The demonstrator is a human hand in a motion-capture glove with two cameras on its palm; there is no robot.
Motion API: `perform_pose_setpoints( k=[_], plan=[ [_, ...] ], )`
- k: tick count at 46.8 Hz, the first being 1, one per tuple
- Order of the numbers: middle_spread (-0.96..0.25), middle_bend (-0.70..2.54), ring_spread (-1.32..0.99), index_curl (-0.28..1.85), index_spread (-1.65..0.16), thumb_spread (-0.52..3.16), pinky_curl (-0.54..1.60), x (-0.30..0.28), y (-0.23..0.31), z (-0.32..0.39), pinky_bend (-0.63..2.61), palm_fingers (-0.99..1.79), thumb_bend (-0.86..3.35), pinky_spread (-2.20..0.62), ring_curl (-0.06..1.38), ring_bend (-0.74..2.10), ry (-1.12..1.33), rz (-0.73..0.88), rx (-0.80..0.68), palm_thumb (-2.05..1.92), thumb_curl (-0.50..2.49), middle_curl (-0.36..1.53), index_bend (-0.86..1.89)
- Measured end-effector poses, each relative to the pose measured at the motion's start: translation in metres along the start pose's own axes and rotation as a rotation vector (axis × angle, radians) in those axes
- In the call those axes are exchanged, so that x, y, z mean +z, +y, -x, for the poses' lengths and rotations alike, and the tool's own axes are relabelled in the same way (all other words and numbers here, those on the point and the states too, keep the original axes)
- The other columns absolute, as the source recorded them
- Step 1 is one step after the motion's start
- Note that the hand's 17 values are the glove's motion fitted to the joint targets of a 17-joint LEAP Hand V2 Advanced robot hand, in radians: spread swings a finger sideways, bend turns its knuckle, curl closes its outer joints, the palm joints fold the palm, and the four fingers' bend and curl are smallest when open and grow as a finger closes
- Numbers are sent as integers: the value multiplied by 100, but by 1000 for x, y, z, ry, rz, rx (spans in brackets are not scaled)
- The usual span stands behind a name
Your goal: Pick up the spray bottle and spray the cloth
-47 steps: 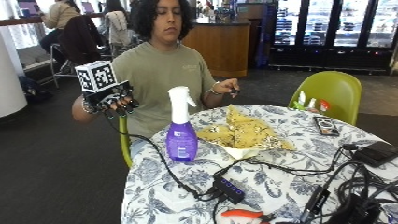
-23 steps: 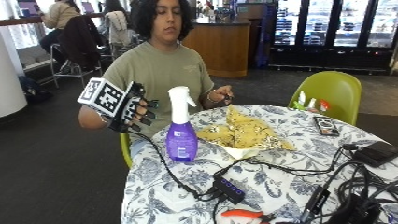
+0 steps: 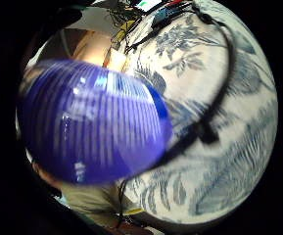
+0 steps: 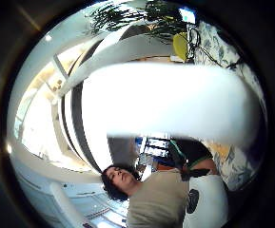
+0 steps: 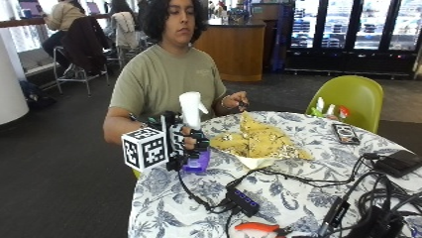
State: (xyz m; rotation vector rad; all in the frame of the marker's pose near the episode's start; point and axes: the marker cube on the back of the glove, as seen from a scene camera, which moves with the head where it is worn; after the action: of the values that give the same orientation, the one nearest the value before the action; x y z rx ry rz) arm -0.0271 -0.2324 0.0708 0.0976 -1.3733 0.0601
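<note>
the gloved right hand curls its fingers round the spray bottle, which stands upright on the desk near its edge. the yellow patterned cloth lies just beside it, with black cables nearby. the bottle has a purple body and a white trigger head.

This looks like a café or canteen. At twelve o'clock behind the seated person stands a brown wooden service counter, and at one to two o'clock a row of glass-doored drink fridges. The round floral-patterned surface has a lime-green plastic chair beside it, on a dark floor.
</note>
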Motion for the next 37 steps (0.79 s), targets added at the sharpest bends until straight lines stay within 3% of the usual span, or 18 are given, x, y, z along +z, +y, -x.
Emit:
perform_pose_setpoints(
  k=[23,28,33,37],
  plan=[
    [-5,27,-12,18,-35,83,34,29,-71,2,30,41,-3,13,34,51,65,-19,-30,79,37,36,14],
    [-6,34,-13,27,-30,85,27,35,-81,24,12,81,0,10,31,46,50,-68,-104,83,38,38,38],
    [-10,44,-14,28,-26,85,29,32,-78,56,24,118,1,1,34,54,-8,-141,-137,90,42,42,24],
    [-12,46,-14,33,-26,76,34,26,-76,87,33,127,-1,-7,38,56,-13,-135,-90,93,47,45,21]
  ],
)
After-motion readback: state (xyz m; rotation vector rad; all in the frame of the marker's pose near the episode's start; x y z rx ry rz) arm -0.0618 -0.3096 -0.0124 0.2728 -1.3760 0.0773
